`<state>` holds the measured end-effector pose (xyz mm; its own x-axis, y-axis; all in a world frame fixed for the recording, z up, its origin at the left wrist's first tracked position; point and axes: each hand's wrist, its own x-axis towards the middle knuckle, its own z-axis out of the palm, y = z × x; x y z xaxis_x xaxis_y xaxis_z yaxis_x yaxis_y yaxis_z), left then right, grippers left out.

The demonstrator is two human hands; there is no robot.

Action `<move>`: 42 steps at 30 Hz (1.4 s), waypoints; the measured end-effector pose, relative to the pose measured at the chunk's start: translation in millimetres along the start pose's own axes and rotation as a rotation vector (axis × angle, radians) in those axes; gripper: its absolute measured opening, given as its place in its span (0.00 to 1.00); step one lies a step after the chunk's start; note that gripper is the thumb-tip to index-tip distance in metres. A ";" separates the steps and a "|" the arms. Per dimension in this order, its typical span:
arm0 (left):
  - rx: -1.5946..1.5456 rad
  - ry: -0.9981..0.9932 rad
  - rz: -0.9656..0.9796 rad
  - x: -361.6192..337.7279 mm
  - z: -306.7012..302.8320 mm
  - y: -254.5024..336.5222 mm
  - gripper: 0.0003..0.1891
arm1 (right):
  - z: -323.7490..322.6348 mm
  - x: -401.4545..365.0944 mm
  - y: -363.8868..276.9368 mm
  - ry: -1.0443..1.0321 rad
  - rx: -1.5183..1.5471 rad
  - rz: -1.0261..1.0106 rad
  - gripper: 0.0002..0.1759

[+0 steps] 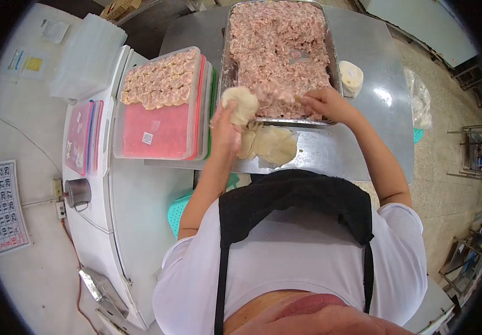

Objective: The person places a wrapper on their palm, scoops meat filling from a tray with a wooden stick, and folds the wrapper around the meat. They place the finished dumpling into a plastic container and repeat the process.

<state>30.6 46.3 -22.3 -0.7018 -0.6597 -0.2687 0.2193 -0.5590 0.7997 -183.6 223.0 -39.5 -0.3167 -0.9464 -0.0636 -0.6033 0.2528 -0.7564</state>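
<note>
My left hand [228, 125] holds up a round dumpling wrapper [240, 105] at the near left corner of the metal tray [337, 72]. Ground meat filling [277, 44] fills that tray. Over its near edge, my right hand [327, 105] is closed on a small spreader whose end is covered by a lump of meat; most of the tool is hidden. More loose wrappers [276, 145] lie overlapped on the steel table just below my hands. A stack of wrappers [351, 79] stands right of the tray.
Left of the tray, stacked plastic containers [157, 134] have rows of filled dumplings [160, 78] on the top one's pink base. A white freezer [146, 206] adjoins the steel table [383, 139]. On it are a metal mug [77, 193] and clear stacked lids [89, 58].
</note>
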 end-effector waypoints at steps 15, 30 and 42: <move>-0.583 -0.207 -0.112 64.5 45.1 9.0 0.37 | 20.7 11.3 -42.2 0.478 -0.102 -0.186 0.21; -0.383 0.033 -0.213 57.2 77.0 0.8 0.35 | -21.5 -30.9 -79.0 0.321 -0.642 -0.112 0.15; 0.682 -0.370 0.303 31.1 95.3 8.8 0.33 | -90.9 -48.3 -40.9 -0.012 0.190 0.078 0.18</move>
<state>-53.8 68.7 27.5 -0.8819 -0.4586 0.1091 0.0595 0.1215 0.9908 -210.1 276.6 53.7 -0.3473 -0.9281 -0.1339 -0.4284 0.2841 -0.8578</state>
